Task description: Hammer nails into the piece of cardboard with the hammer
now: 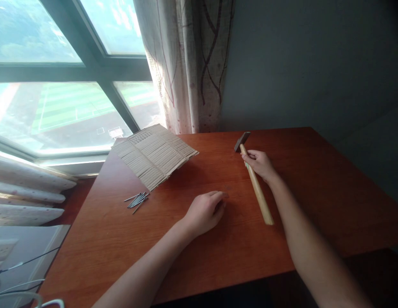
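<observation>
My right hand (261, 163) is closed around the wooden handle of a hammer (258, 188), close below its dark metal head. The hammer slants across the right part of the table, head away from me and handle end toward me. My left hand (207, 212) rests on the tabletop left of the hammer, fingers loosely curved with a gap at the thumb and nothing visible in them. Further left lies a small pile of steel nails (137, 201). Behind the nails is a bent sheet of corrugated cardboard (155, 156), its near right edge raised off the wood.
The reddish-brown wooden table (128, 252) has its near edge below my forearms. A window (67, 107) and a patterned curtain (186, 64) stand behind it, with a grey wall (298, 64) at the right. Cables (25, 284) and a wall socket (4, 249) are at lower left.
</observation>
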`<state>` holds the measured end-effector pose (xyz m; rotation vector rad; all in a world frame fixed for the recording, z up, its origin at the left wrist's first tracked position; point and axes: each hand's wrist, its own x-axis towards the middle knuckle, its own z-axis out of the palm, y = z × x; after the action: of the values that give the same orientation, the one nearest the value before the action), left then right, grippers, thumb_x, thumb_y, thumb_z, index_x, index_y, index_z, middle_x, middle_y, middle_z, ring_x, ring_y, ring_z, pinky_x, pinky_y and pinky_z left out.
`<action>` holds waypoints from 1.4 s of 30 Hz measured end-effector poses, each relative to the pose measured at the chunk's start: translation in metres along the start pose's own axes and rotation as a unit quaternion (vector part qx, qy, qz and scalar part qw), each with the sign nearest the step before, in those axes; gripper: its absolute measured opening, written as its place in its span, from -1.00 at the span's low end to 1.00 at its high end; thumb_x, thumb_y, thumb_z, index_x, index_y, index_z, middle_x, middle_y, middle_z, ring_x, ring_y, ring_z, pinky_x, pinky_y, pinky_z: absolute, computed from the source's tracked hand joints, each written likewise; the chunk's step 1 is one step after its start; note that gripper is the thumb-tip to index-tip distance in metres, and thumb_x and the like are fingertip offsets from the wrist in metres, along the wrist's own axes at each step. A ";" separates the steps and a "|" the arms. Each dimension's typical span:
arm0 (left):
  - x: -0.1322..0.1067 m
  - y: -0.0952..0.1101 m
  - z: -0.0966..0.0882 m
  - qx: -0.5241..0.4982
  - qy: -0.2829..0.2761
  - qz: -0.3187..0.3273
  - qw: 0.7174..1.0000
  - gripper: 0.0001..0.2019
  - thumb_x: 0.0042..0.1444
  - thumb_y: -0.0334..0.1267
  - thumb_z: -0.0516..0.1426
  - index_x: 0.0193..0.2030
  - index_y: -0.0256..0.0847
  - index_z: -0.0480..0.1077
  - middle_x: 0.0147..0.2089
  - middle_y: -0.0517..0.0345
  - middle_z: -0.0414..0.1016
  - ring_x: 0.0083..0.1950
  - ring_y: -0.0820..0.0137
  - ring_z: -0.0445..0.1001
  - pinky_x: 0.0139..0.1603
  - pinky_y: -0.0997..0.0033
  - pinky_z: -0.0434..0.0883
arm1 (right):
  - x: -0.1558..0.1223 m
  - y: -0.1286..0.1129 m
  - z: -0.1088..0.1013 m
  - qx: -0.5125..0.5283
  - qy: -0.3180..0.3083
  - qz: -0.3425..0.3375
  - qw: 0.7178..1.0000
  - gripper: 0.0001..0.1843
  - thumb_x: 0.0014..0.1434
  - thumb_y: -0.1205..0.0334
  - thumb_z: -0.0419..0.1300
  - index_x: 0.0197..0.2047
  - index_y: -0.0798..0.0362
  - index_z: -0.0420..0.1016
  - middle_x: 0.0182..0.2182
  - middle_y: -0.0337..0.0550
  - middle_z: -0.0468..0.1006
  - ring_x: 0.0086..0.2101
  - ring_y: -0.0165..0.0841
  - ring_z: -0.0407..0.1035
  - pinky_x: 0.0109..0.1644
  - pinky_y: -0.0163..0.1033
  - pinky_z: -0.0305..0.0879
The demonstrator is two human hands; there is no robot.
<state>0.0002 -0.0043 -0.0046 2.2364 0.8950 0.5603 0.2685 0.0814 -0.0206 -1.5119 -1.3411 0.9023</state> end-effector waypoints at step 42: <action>-0.001 -0.002 0.002 -0.001 0.003 0.005 1.000 -0.77 0.27 -0.36 0.00 -0.01 -0.21 0.41 -0.09 0.02 0.58 -0.10 0.29 0.56 -0.09 0.37 0.45 | 0.000 0.002 -0.005 -0.130 -0.017 -0.032 0.991 -0.61 0.17 -0.12 0.17 -0.33 0.08 0.49 -0.50 -0.23 0.47 -0.45 -0.34 0.34 -0.39 -0.30 0.18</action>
<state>-0.0001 -0.0044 -0.0077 2.2398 0.8876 0.5726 0.2743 0.0809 -0.0206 -1.6443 -1.5725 0.7369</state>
